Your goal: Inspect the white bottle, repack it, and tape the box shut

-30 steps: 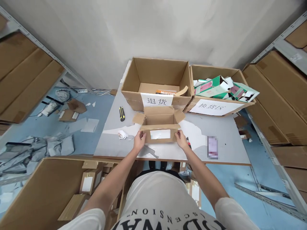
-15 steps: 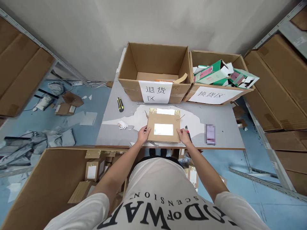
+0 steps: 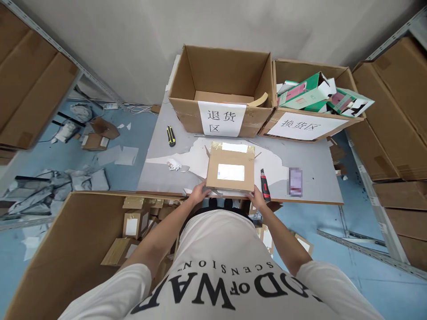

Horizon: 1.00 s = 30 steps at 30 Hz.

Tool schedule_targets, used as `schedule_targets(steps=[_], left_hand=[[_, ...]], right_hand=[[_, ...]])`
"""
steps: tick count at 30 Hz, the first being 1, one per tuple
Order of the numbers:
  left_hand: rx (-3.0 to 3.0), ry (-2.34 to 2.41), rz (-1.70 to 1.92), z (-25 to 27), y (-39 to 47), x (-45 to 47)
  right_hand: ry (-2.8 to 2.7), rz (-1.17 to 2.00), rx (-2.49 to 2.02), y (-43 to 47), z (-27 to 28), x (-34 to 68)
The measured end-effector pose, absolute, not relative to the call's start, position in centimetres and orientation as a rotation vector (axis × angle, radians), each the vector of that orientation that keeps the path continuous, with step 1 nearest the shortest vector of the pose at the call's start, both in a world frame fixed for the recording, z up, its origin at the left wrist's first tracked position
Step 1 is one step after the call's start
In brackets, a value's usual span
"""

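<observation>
A small cardboard box (image 3: 231,153) lies at the front of the table, with a white label on top and clear tape along its far end. Thin flaps stick out at its far sides. My left hand (image 3: 199,193) holds the near left corner, its fingers curled low and partly hidden. At the near right corner, my right hand (image 3: 256,198) grips the box, fingers partly under the edge. Just right of that hand is a red and black utility knife (image 3: 265,185). A yellow and black utility knife (image 3: 171,136) rests farther off to the left.
Two large cartons stand at the back: a left one (image 3: 187,116) and a right one (image 3: 271,127) with green boxes. A phone (image 3: 295,182) with a blurred screen lies right; crumpled paper (image 3: 174,164) lies left. A big open carton (image 3: 76,231) with parcels stands below the table's left front.
My hands have slid down to the box's near corners, and its near edge shows more. The red knife is now uncovered by my right hand. The whole view has shifted slightly.
</observation>
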<state>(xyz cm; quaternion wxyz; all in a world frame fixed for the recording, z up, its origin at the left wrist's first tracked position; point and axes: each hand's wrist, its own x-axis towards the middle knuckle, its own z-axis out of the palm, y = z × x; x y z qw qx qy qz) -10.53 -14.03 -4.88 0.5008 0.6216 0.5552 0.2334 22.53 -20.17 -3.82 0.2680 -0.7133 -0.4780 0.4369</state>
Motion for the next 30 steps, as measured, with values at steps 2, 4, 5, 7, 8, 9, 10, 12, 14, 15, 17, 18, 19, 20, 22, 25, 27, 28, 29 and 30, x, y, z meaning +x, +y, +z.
schedule_targets(steps=[2, 4, 5, 7, 8, 9, 10, 12, 14, 15, 17, 18, 19, 20, 22, 25, 27, 28, 29, 30], left_hand=[[1.438, 1.369, 0.615, -4.2, -14.0, -9.6], [1.415, 1.400, 0.690, -2.7, -13.4, -9.2], [1.428, 1.413, 0.725, -1.5, -12.8, -9.1], [1.470, 1.473, 0.812, 1.4, -11.3, -9.0], [1.490, 1.536, 0.810, 3.0, -10.4, -8.9], [1.493, 1.621, 0.814, 4.5, -9.6, -8.7], [1.488, 1.684, 0.823, 5.8, -8.8, -8.4], [1.470, 1.736, 0.778, 7.7, -7.6, -7.7], [1.427, 1.769, 0.689, 8.4, -7.1, -7.0], [1.401, 1.785, 0.642, 8.3, -7.1, -6.7], [1.352, 1.807, 0.574, 7.5, -7.4, -6.4], [1.332, 1.812, 0.555, 7.0, -7.7, -6.3], [1.317, 1.813, 0.548, 6.4, -8.1, -6.3], [1.306, 1.811, 0.550, 5.8, -8.5, -6.3], [1.286, 1.805, 0.560, 4.6, -9.2, -6.3], [1.259, 1.801, 0.557, 3.1, -10.1, -6.0], [1.250, 1.801, 0.564, 2.4, -10.5, -5.6], [1.244, 1.805, 0.577, 2.2, -10.6, -5.4], [1.237, 1.807, 0.589, 2.1, -10.7, -5.3], [1.226, 1.809, 0.600, 2.0, -10.7, -5.1]], right_hand=[[-1.206, 1.212, -1.867, -19.8, -3.2, 21.4], [-1.170, 1.205, -1.792, -19.0, -1.8, 21.0], [-1.184, 1.183, -1.755, -18.4, -0.7, 21.0], [-1.247, 1.104, -1.728, -17.0, 1.8, 21.3], [-1.281, 1.051, -1.756, -16.2, 3.1, 21.5], [-1.305, 0.993, -1.811, -15.5, 4.4, 21.7], [-1.319, 0.942, -1.870, -14.8, 5.4, 21.8], [-1.337, 0.875, -1.975, -13.7, 7.0, 21.7], [-1.348, 0.871, -2.043, -13.3, 7.5, 21.6], [-1.356, 0.886, -2.070, -13.2, 7.5, 21.5], [-1.366, 0.926, -2.109, -13.4, 7.0, 21.5], [-1.372, 0.948, -2.119, -13.5, 6.6, 21.5], [-1.380, 0.969, -2.125, -13.6, 6.1, 21.6], [-1.386, 0.989, -2.128, -13.7, 5.6, 21.7], [-1.389, 1.016, -2.130, -13.9, 4.7, 21.8], [-1.357, 1.021, -2.139, -14.1, 3.2, 22.0], [-1.326, 1.044, -2.129, -14.3, 2.4, 22.4], [-1.304, 1.063, -2.115, -14.4, 1.9, 22.8], [-1.275, 1.071, -2.103, -14.4, 1.5, 23.3], [-1.241, 1.051, -2.106, -14.6, 1.1, 23.9]])
